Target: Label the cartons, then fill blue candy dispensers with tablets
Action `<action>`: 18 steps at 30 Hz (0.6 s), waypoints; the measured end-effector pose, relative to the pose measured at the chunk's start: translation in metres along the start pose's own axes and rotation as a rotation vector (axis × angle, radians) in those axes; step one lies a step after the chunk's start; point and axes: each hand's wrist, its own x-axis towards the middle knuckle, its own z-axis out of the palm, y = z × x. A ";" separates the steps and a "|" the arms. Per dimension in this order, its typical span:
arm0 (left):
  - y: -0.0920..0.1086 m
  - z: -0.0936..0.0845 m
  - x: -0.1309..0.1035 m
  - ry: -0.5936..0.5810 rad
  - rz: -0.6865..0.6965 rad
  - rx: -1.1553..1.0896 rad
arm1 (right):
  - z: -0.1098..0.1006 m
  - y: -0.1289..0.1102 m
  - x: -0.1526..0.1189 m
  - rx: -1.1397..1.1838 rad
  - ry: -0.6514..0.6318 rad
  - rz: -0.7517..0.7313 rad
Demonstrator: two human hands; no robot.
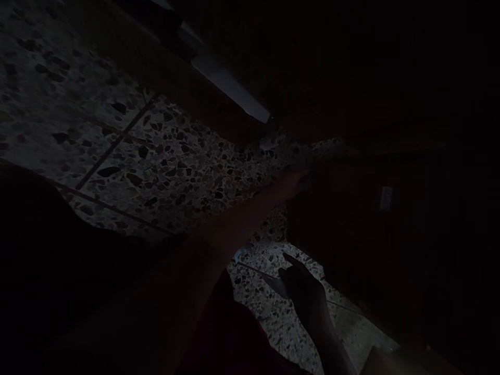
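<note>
Speckled floor (172, 161), dimly lit; pale strip (232, 91) slanting across upper middle; small pale patch (386, 198) at right.

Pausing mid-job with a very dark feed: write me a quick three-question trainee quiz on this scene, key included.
1. Which of the person's hands reaches higher in the picture?
2. True or false: the floor is one plain, even colour.
3. Fill in: a small pale rectangle shows toward the ___ side of the picture.

Key:
1. The left hand; the right hand is lower.
2. False; it is speckled with dark and pale patches.
3. Right.
</note>
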 end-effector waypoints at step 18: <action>0.014 -0.015 0.007 -0.117 -0.173 0.019 | -0.049 -0.020 -0.070 0.094 0.195 0.256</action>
